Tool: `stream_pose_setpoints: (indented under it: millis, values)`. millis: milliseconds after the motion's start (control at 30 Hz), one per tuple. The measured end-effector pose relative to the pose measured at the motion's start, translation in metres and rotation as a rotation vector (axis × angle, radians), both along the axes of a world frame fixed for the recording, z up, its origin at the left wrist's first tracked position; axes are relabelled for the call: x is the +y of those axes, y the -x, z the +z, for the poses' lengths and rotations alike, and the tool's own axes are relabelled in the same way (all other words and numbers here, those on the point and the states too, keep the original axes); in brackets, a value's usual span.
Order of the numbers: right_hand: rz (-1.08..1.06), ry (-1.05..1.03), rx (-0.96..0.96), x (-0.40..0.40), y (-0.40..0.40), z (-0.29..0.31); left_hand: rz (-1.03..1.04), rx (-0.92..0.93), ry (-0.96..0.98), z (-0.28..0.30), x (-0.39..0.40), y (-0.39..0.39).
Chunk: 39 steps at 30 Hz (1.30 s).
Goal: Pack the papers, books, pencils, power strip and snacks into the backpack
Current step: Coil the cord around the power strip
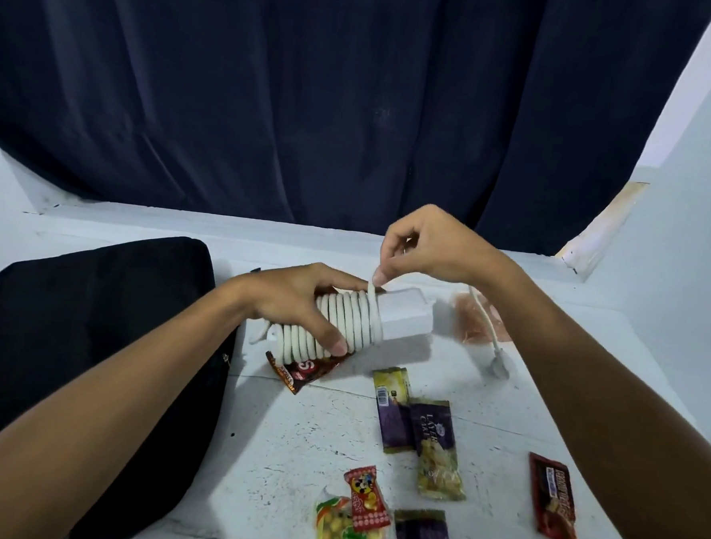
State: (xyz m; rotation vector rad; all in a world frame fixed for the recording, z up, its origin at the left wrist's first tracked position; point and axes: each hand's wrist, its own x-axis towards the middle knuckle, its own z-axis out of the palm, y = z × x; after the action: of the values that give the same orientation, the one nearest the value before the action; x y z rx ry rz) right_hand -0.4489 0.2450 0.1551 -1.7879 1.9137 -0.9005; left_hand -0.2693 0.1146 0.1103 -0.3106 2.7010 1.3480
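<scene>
Left hand (302,303): wraps the coiled end of the power strip (359,323), thumb underneath, body held just above the table (294,432).
Right hand (421,248): thumb and forefinger pinch the cord (372,289) at the last turn; loose tail runs behind the wrist down to the plug (500,363) on the table.
Strip: rigid plastic block, moderate weight by the look of it, smooth bare end likely slippery. Best hold is over the coils (they give grip and stay pinned).
Cord: stiff, springy, will likely unwind if let go; tail and plug need tucking first.
Backpack (91,336): black, lies flat at left, just beside the left forearm; opening not visible.
Snacks: light, crinkly wrappers. Layer-cake bars (431,436), red candy (367,499), red packet (554,498) spread near; brown one (301,372) directly under the strip.
Room: open table between strip and backpack; right edge close to the red packet.
Papers, books, pencils: not in view.
</scene>
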Motion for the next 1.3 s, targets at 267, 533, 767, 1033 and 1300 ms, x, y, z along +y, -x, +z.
stream_pose_setpoints:
  millis: [267, 533, 767, 1033, 1300]
  values:
    - [0.064, -0.013, -0.718, -0.004, 0.015, -0.006, 0.021, 0.276, -0.322, -0.004, 0.008, -0.007]
    - [0.078, -0.025, -1.096, -0.017, -0.003, -0.046, 0.06, 0.391, -0.657, -0.01, 0.013, 0.002]
    - [0.198, -0.01, -1.144, -0.007, 0.004, -0.055, 0.186, 0.423, -0.685, -0.016, 0.006, 0.004]
    - [0.01, 0.024, -0.792, -0.002, -0.005, -0.051, 0.279, 0.403, -0.511, -0.022, 0.003, 0.008]
    - [-0.134, 0.065, -0.664, 0.009, -0.025, -0.052, 0.248, 0.431, -0.379, -0.024, 0.004, 0.003]
